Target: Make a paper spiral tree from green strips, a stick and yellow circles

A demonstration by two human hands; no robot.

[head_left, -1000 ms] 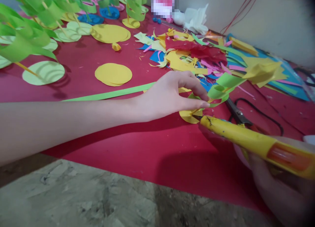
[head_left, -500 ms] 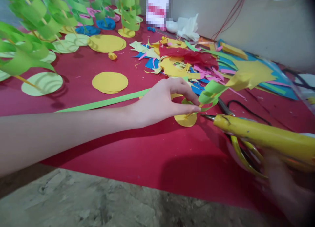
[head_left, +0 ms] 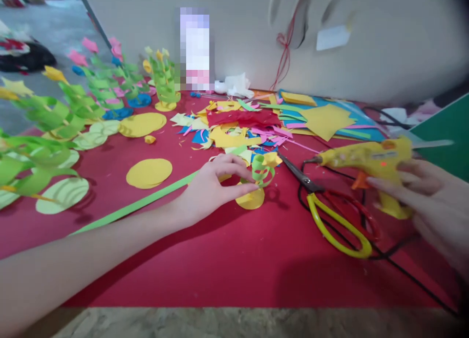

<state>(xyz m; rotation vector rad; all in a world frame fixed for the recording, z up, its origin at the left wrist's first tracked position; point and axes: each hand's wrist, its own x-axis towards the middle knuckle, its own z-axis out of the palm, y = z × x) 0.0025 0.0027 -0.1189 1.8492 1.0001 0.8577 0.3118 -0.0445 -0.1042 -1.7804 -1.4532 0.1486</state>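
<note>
My left hand (head_left: 214, 184) pinches a small paper flower (head_left: 262, 172): a green paper spiral round a thin stick, with a yellow tip on top. The flower stands upright on a yellow paper disc (head_left: 250, 199) on the red cloth (head_left: 205, 264). A long green paper strip (head_left: 135, 206) runs out from under that hand toward the left. My right hand (head_left: 425, 196) holds a yellow hot glue gun (head_left: 366, 159) at the right, nozzle pointing left and well away from the flower. Its fingers are wrapped round the handle.
Yellow-handled scissors (head_left: 330, 216) lie between the hands beside a black cord (head_left: 410, 274). A heap of coloured paper scraps (head_left: 249, 128) fills the back. Finished green paper flowers (head_left: 47, 128) stand along the left. A stack of yellow discs (head_left: 149, 173) lies near. A green board (head_left: 445, 133) leans at right.
The glue gun has drawn back to the right, away from the flower's base. The view has lifted and widened. My left hand still holds the flower, now standing upright.
</note>
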